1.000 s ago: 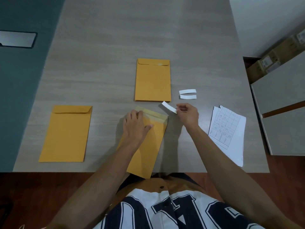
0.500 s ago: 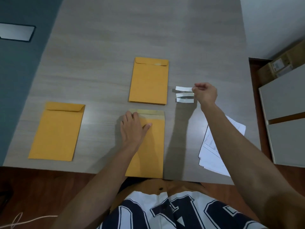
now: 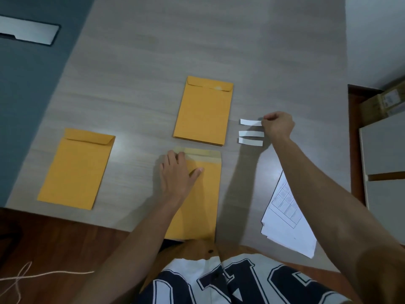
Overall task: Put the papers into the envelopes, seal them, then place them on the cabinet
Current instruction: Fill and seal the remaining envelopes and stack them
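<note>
A yellow envelope (image 3: 203,194) lies at the table's near edge with its flap open and a pale adhesive band (image 3: 203,153) showing. My left hand (image 3: 177,172) rests flat on its upper left part. My right hand (image 3: 278,126) is curled and pinches the right end of a white peel-off strip (image 3: 251,122) that lies on the table. Two more white strips (image 3: 251,137) lie just below it. A stack of printed papers (image 3: 285,220) sits at the right, partly under my right forearm.
A stack of envelopes (image 3: 205,110) lies in the middle of the grey table (image 3: 197,40), and a single closed envelope (image 3: 76,170) lies at the left. A white cabinet (image 3: 383,150) stands to the right, with a cardboard box (image 3: 385,104) behind it.
My right hand carried the peeled strip from the envelope's flap up to the right and set it above the two other strips. The front envelope turned straight under my left hand.
</note>
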